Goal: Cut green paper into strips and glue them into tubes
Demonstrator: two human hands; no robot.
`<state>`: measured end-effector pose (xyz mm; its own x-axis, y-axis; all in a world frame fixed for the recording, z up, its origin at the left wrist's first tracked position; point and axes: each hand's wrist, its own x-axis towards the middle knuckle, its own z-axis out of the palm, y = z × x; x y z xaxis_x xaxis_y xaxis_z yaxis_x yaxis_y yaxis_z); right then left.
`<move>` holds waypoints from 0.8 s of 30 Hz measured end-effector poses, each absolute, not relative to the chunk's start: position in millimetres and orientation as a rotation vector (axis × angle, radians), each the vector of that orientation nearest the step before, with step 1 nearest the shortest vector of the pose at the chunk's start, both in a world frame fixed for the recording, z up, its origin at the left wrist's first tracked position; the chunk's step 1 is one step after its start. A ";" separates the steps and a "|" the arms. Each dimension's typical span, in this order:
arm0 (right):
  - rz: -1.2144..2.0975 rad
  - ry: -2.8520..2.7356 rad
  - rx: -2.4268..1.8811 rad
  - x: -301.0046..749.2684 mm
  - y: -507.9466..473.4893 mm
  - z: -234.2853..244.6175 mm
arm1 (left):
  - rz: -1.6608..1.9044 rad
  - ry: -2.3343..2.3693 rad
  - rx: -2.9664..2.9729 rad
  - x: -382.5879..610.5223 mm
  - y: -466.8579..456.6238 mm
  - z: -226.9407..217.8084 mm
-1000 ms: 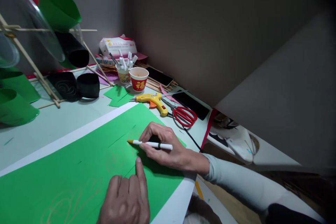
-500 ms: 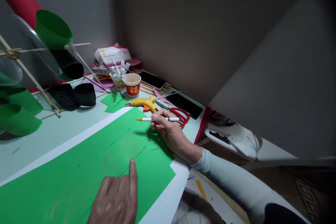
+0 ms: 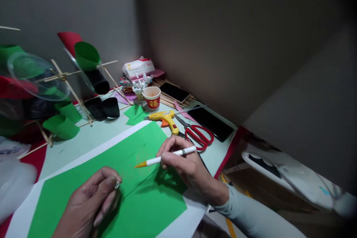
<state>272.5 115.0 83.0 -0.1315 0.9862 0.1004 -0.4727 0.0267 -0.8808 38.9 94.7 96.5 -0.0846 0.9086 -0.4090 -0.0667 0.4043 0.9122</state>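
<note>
Room above sheet [image 3: 152, 206], scissors [image 3: 198, 138] beyond

Paper sheet [image 3: 136, 197] before glue gun [image 3: 165, 116]; scissors [image 3: 189, 126] right, cup [image 3: 153, 101] behind.

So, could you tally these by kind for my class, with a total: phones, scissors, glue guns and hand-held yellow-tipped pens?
Phones: 2
Scissors: 1
Glue guns: 1
Yellow-tipped pens: 1
Total: 5

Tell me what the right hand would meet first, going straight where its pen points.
Pen leading, probably the left hand; possibly the green sheet beneath comes first, as the pen's height is unclear.
</note>
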 end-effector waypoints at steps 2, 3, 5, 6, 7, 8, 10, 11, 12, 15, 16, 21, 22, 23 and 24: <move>1.459 -1.049 -0.688 274.1 110.2 87.4 | 1.039 1.343 0.760 48.5 97.7 103.8; 1.455 -1.076 -0.668 274.6 108.3 89.9 | 1.066 1.336 0.749 54.2 97.8 106.5; 1.436 -1.115 -0.635 274.8 105.5 94.2 | 1.102 1.338 0.736 65.0 96.3 109.3; 1.417 -1.125 -0.617 274.6 104.5 95.7 | 1.110 1.342 0.729 69.3 95.0 109.5; 1.398 -1.133 -0.602 274.4 103.7 96.6 | 1.109 1.346 0.719 72.7 93.5 109.2; 1.379 -1.142 -0.597 274.2 103.1 97.1 | 1.101 1.346 0.706 75.2 92.0 108.9; 1.348 -1.157 -0.596 273.9 102.0 96.8 | 1.088 1.345 0.687 78.4 89.0 108.9; 1.336 -1.167 -0.602 273.9 101.6 96.5 | 1.092 1.355 0.675 79.6 87.7 109.6; 1.325 -1.179 -0.614 273.8 101.2 96.1 | 1.096 1.364 0.665 80.8 86.7 110.8; 1.258 -1.222 -0.643 273.5 100.4 95.6 | 1.100 1.383 0.638 84.2 85.4 115.6; 1.227 -1.239 -0.654 273.3 100.3 95.6 | 1.098 1.379 0.631 85.2 85.6 116.9; 1.050 -1.374 -0.647 271.5 100.5 95.1 | 1.137 1.405 0.625 86.0 87.0 115.8; 1.016 -1.404 -0.636 271.1 100.4 94.7 | 1.144 1.408 0.628 85.8 86.2 114.6; 0.989 -1.428 -0.627 270.7 100.1 94.1 | 1.149 1.404 0.634 85.9 84.9 113.3; 0.972 -1.446 -0.624 270.2 99.7 93.3 | 1.152 1.399 0.645 86.3 83.0 112.2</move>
